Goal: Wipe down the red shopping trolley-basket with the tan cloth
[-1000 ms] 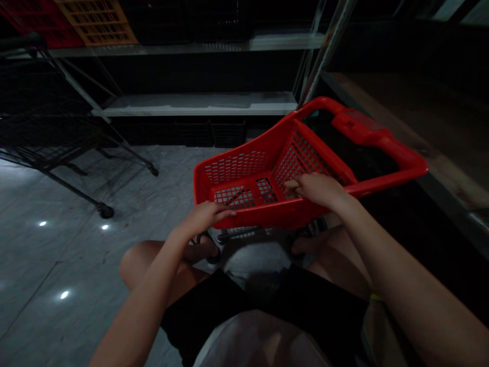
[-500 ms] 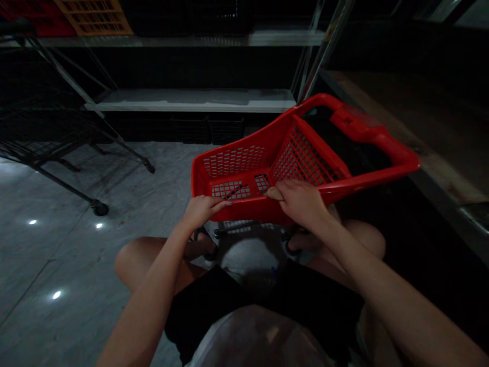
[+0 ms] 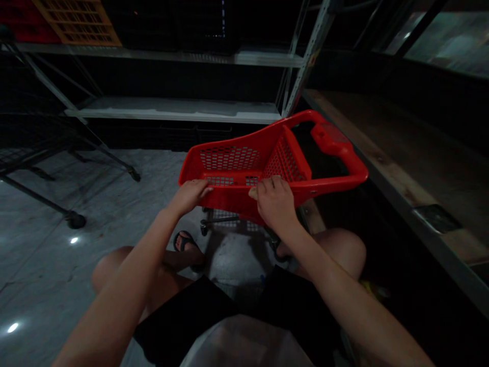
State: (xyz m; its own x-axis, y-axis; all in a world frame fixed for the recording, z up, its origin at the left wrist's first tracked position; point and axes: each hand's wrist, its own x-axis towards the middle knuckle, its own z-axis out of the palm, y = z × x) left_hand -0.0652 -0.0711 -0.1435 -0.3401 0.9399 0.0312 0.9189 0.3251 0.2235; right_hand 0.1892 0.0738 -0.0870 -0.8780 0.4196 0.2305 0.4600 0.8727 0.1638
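A small red plastic shopping cart [image 3: 229, 196] with mesh sides stands in front of my knees, its red handle [image 3: 355, 165] pointing to the right. My left hand [image 3: 191, 195] grips the cart's near rim close to its left end, fingers curled over the edge. Farther right, my right hand [image 3: 275, 201] is closed round a small tan item [image 3: 252, 192], perhaps a cloth, and presses it against the near side at the rim. Most of the item is hidden under the fingers.
A dark metal cart [image 3: 42, 188] on wheels stands at the left. Behind is a metal shelf rack [image 3: 175, 115] with a yellow crate [image 3: 80, 23] and a red crate [image 3: 23, 23]. A wooden ledge [image 3: 382, 158] with a metal edge runs along the right. My feet are beside the red cart's wheels.
The view has shifted, and the red cart has turned and tilted slightly, with its near side showing more. My right hand has moved a little along the rim and its fingers now point more upward.
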